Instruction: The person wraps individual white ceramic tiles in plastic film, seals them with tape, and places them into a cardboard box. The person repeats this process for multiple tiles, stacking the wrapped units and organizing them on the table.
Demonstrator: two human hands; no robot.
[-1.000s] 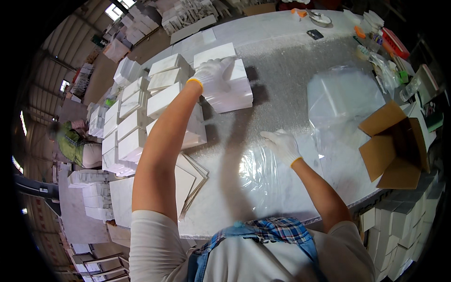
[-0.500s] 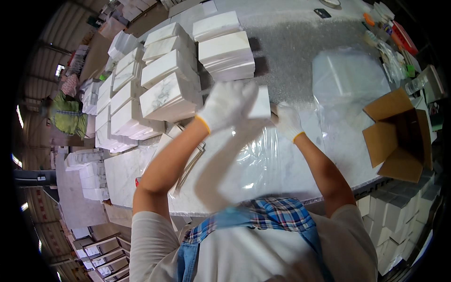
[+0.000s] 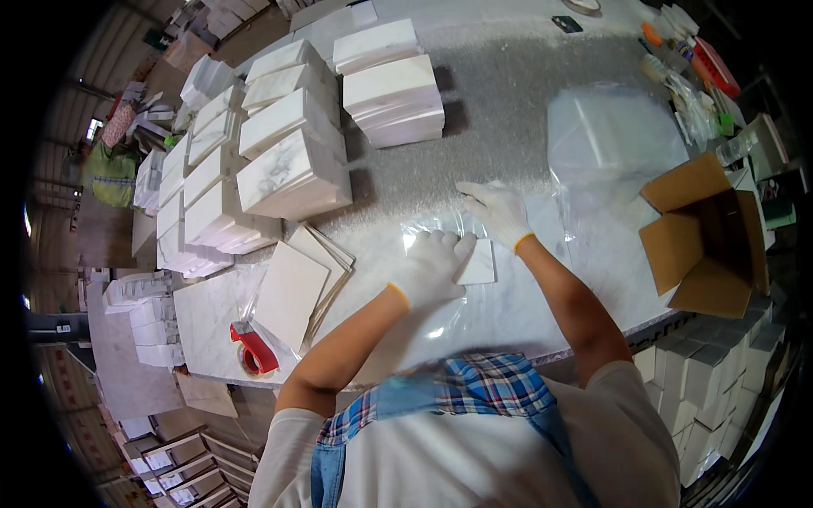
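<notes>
Now, your bench and what sits on it:
Worktable: grey speckled worktable [image 3: 508, 127] runs under everything.
Tile stacks: white marble tile stacks [image 3: 288, 169] crowd your far left, with two more stacks [image 3: 389, 80] beyond.
Cardboard box: open cardboard box [image 3: 707, 233] stands at your right edge.
Plastic bags: a pile of clear plastic bags [image 3: 610, 140] lies just behind the box.
Plastic sheet: clear plastic sheet [image 3: 508, 296] spreads flat before you.
Loose tiles: a few loose tiles [image 3: 296, 292] lean at your left.
Left hand: your gloved left hand [image 3: 430, 269] lies flat, fingers spread, pressing the small white tile [image 3: 479, 262] on the sheet.
Right hand: your gloved right hand [image 3: 498, 212] rests open on the sheet, just behind that tile.
Tape dispenser: red tape dispenser [image 3: 252, 349] sits near the front edge.
</notes>
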